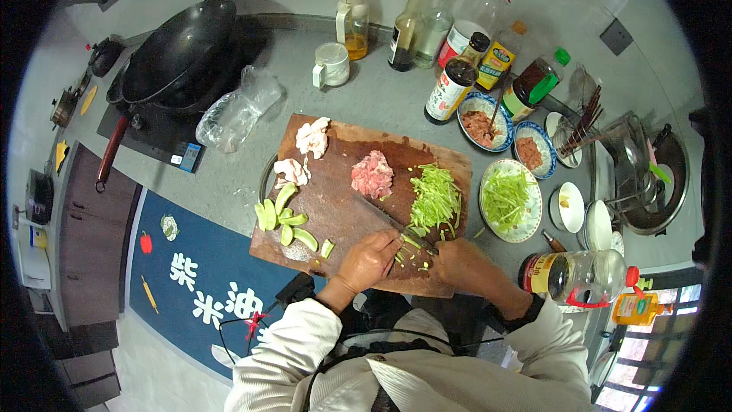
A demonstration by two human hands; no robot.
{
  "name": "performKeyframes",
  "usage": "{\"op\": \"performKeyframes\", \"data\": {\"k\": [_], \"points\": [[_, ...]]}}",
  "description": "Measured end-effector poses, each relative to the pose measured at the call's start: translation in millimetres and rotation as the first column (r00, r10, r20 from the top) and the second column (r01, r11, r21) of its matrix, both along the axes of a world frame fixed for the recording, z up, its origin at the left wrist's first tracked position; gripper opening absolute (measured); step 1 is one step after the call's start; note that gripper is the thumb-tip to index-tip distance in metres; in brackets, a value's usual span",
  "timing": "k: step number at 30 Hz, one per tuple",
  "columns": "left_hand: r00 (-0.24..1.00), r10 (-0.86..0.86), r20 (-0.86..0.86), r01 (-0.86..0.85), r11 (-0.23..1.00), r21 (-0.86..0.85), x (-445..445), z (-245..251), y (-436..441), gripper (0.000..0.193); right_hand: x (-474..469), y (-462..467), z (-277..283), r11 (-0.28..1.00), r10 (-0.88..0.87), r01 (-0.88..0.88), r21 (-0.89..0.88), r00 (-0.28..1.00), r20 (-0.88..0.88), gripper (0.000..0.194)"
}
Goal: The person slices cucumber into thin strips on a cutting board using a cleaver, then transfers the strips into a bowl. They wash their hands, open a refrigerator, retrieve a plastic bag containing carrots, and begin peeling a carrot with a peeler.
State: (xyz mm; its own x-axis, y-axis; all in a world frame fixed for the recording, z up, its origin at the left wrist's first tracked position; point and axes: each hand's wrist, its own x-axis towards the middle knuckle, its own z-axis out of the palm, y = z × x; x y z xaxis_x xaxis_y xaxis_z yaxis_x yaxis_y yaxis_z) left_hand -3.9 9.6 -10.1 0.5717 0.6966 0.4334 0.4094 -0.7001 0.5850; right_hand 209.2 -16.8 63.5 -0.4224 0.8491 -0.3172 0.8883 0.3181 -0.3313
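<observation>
My right hand [466, 269] grips a kitchen knife [394, 222], its blade slanting over the wooden cutting board [337, 200]. Close beside the blade, the bent fingers of my left hand [370, 260] press on green vegetable slivers [398, 256], mostly hidden under them. A heap of green shreds [436, 197] lies at the board's right side. Raw pinkish chopped meat [373, 174] sits near the middle. Pale fatty meat pieces [312, 137] occupy the upper left, above several curved green vegetable pieces [294, 220].
Right of the board stand a plate of green shreds [511, 200], bowls of minced meat [485, 123] and a large bottle [577, 279] lying on its side. Seasoning bottles [452, 88] line the back. A black wok [177, 57] and crumpled plastic bag [237, 109] are at left.
</observation>
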Motion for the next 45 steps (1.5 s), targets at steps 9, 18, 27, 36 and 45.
{"op": "performKeyframes", "data": {"k": [9, 18, 27, 36, 45], "points": [[1.000, -0.025, -0.002, 0.025, 1.000, -0.002, 0.3, -0.8, 0.5, 0.031, -1.5, 21.2, -26.6, 0.982, -0.136, 0.161, 0.096, 0.965, -0.223, 0.021], [0.999, -0.005, -0.031, 0.006, 0.999, 0.035, -1.4, -2.5, -1.8, 0.031, 1.9, 19.3, -9.7, 0.995, 0.065, -0.051, 0.090, 0.987, -0.149, 0.024], [0.997, 0.077, 0.010, -0.077, 0.997, 0.025, -5.5, 21.3, 1.3, 0.029, -17.2, 35.6, -5.2, 0.948, -0.315, 0.287, -0.139, 0.913, -0.260, 0.032], [0.880, 0.379, -0.286, -0.365, 0.925, 0.101, -116.0, 66.8, 6.2, 0.026, -7.3, -4.6, -1.7, 0.970, 0.105, -0.139, -0.198, 0.979, -0.176, 0.033], [0.868, 0.266, -0.419, -0.196, 0.959, 0.204, -124.0, 41.1, 18.5, 0.018, 6.4, -6.2, -15.9, 0.964, -0.248, 0.233, -0.128, 0.962, -0.112, 0.032]]}}
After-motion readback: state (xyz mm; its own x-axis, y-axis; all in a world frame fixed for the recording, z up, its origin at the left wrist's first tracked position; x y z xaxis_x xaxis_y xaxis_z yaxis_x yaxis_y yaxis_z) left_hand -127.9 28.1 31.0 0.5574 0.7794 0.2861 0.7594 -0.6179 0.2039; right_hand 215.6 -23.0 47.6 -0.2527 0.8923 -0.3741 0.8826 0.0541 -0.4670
